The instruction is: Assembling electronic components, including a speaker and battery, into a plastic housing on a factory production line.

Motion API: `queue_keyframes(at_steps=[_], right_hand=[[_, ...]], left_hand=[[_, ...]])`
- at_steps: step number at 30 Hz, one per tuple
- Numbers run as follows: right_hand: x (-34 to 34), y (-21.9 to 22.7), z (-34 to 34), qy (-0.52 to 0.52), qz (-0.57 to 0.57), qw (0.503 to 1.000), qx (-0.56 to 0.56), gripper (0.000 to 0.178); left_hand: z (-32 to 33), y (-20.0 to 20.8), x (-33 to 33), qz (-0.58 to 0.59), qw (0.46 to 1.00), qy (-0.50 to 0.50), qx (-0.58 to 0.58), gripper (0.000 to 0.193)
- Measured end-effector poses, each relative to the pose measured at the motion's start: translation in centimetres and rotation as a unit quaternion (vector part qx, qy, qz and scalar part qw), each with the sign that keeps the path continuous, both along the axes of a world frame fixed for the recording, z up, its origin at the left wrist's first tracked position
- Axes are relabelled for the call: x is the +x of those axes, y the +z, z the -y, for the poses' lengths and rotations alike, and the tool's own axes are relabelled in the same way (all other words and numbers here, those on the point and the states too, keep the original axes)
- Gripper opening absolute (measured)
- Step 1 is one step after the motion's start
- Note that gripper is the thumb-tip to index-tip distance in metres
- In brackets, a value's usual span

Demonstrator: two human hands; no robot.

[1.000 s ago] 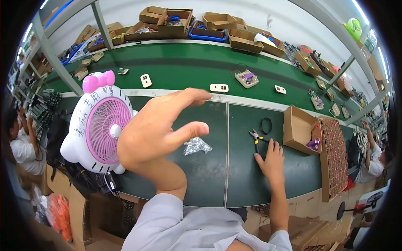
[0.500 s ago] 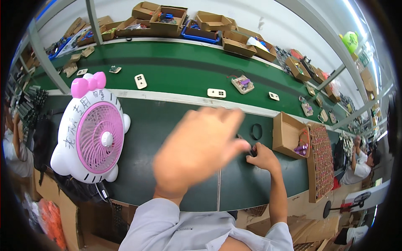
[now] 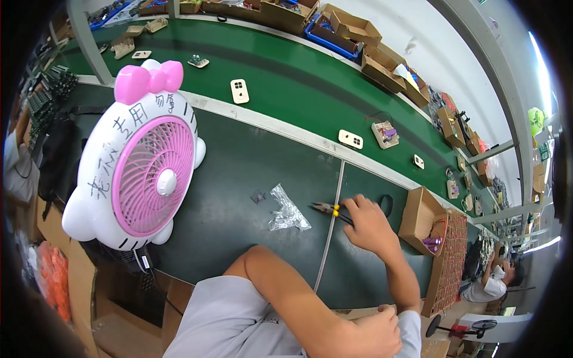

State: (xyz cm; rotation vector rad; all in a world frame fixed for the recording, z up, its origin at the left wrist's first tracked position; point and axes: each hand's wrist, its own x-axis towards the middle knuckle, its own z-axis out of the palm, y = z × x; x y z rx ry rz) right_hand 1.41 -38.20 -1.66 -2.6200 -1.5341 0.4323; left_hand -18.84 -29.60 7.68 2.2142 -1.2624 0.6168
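Observation:
Resting on the dark green table, my right hand is closed around the black handles of a pair of pliers with yellow collars. The jaws point left. My left arm crosses in front of my body, and my left hand lies curled against my right arm near the sleeve; whatever its fingers hold, if anything, is hidden. Left of the pliers lies a crumpled piece of clear plastic film, with a small dark scrap beside it. Just beyond my right hand is a black ring.
A white and pink fan stands at the left. To the right are a cardboard box with purple parts and a tray of many small reddish parts. Beyond runs a green conveyor belt carrying cream-coloured housings.
My left hand has swung from above the middle of the table back to my right arm, uncovering the plastic film and pliers. The whole view has shifted and tilted.

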Motion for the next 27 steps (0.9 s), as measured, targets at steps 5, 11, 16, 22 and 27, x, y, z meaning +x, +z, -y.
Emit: queue_keyframes(at_steps=[5, 11, 16, 22, 27], right_hand=[[-1.9, -0.4, -4.0, 0.142, 0.051, 0.988, -0.025, 0.05], [-3.9, -0.8, -4.7, 0.151, 0.144, 0.978, 0.002, 0.049], [-4.2, -4.4, -4.1, 0.103, 0.176, 0.978, -0.054, 0.032], [-2.3, -1.3, -4.2, 0.042, -0.028, 0.983, 0.179, 0.025], [-2.5, 5.0, -4.1, -0.172, 0.026, 0.94, 0.294, 0.023]], left_hand=[[0.6, 0.3, -0.8, -0.043, 0.999, 0.025, 0.004, 0.02], [0.5, -1.0, -0.2, -0.023, 0.998, -0.026, -0.045, 0.028], [-0.4, -0.6, -0.2, -0.035, 0.997, -0.06, -0.037, 0.026], [-2.9, 0.8, 1.4, -0.034, 0.998, -0.047, -0.03, 0.027], [-5.8, 2.8, 3.5, -0.011, 0.981, 0.191, 0.019, 0.041]])
